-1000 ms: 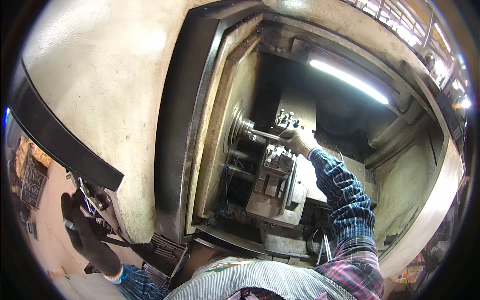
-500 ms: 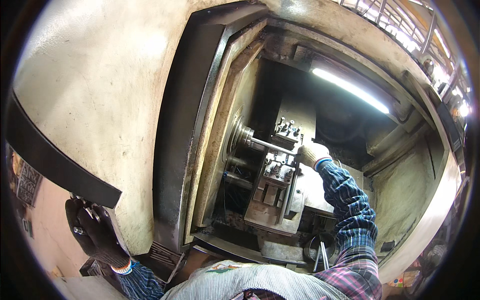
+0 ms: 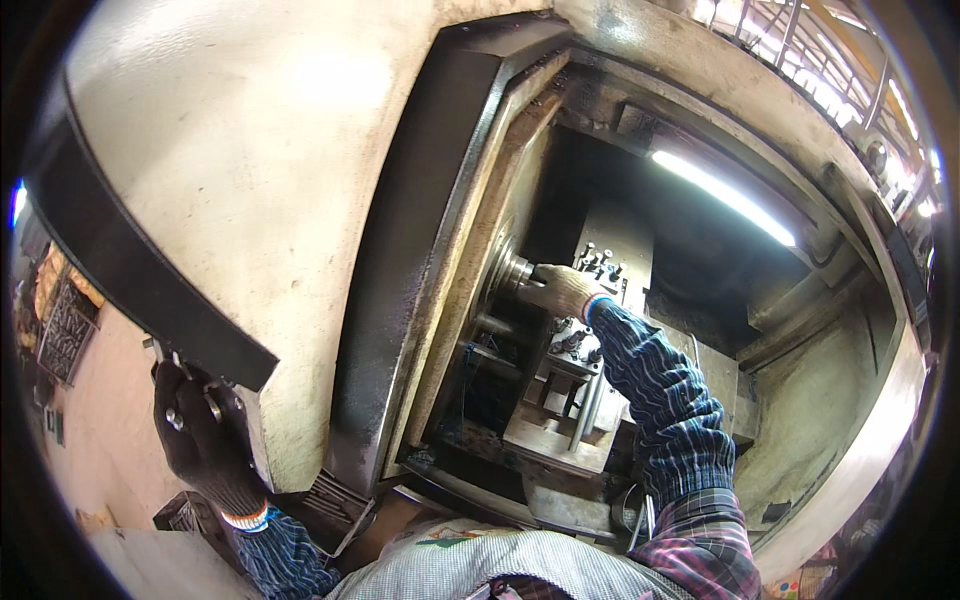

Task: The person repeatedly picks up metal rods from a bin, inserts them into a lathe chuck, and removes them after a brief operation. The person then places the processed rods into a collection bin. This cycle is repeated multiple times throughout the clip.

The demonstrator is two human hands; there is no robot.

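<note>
My right hand (image 3: 560, 290), in a pale knit glove, is reaching deep into the open lathe, and its fingers are curling closed around the short metal workpiece (image 3: 520, 271) that is sticking out of the chuck (image 3: 497, 272). That piece is sitting at the far left of the machine's cavity, just left of the tool block (image 3: 600, 265) with its upright bolts, under the bright strip lamp (image 3: 722, 197).

My left hand (image 3: 200, 430), in a dark glove, is wrapping around a small metal handle (image 3: 172, 418) low on the near left, beside the cream-coloured sliding door (image 3: 250, 200); it is closed on that handle, fingers folded over it.

I am judging the workpiece to be solid steel: stiff, dense for its bulk, probably slick with oil or coolant, and not at all fragile. Its edges may be sharp, so I am glad of the glove. The best hold looks to be around the bare cylindrical end nearest me, fingers encircling it squarely, well apart from the tool tips on the right. How tightly the chuck is gripping it, I cannot tell from here.
</note>
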